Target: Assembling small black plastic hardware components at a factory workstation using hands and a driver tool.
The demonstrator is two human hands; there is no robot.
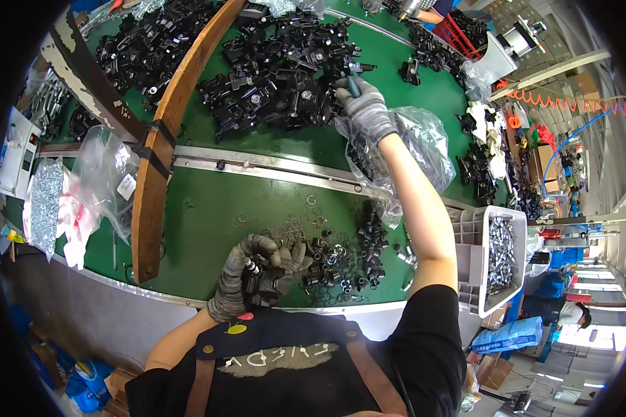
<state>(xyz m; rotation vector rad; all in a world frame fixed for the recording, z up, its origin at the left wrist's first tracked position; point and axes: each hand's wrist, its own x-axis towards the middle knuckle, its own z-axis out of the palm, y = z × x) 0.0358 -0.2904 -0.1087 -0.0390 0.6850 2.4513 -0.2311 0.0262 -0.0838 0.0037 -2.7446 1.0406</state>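
Your left hand, in a grey glove, is curling its fingers shut close in front of your chest, forearm bent inward. Your right arm is stretching far forward, its gloved right hand closing its grip, bare forearm straight.

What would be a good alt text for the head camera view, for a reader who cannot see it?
A person in grey gloves works at a green table: the left hand holds a black part near the body, while the right hand reaches out with a slim tool toward a pile of black parts. Small rings and black pieces lie beside the left hand.
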